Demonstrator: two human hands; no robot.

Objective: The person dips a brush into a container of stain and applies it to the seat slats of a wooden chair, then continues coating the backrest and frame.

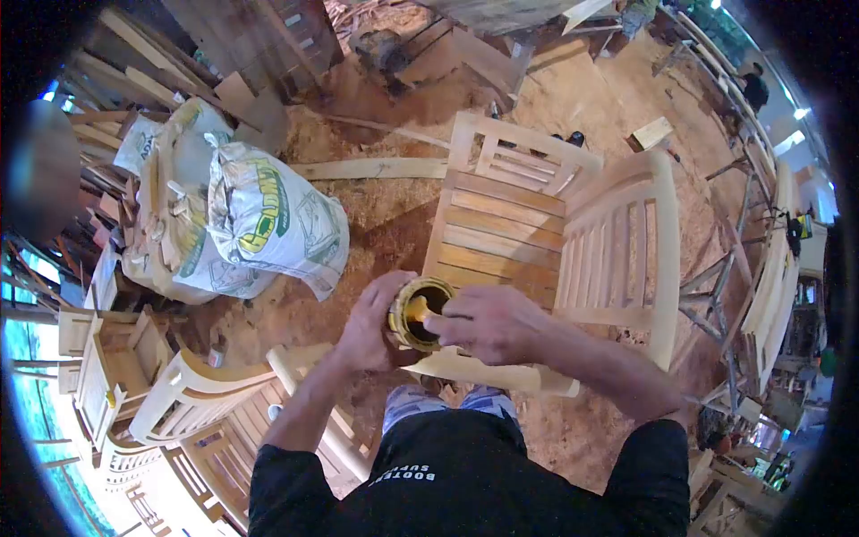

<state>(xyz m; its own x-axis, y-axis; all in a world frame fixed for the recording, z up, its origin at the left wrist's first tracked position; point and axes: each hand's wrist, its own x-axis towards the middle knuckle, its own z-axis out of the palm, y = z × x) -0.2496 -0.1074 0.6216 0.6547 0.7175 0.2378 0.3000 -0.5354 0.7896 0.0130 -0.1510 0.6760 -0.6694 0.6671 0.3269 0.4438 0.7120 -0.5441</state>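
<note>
My left hand (371, 324) is wrapped around the side of a round, open-topped can (400, 329) with a yellowish, stained rim. The can is held up in front of my body, and its inside looks dark. My right hand (497, 324) is closed at the can's mouth, fingers pinched. A yellow-orange piece (418, 310) shows inside the can by those fingertips; its kind cannot be made out. Just beyond both hands stands a pale wooden armchair (495, 234) with a slatted seat and slatted back.
Full white sacks (284, 224) stand at the left, near stacked timber (134, 54). More wooden chairs (201, 403) crowd the lower left. Sawdust covers the floor (385, 215), where a long board (371, 168) lies. A wood block (650, 133) lies at upper right; a distant person (756, 89) is beyond.
</note>
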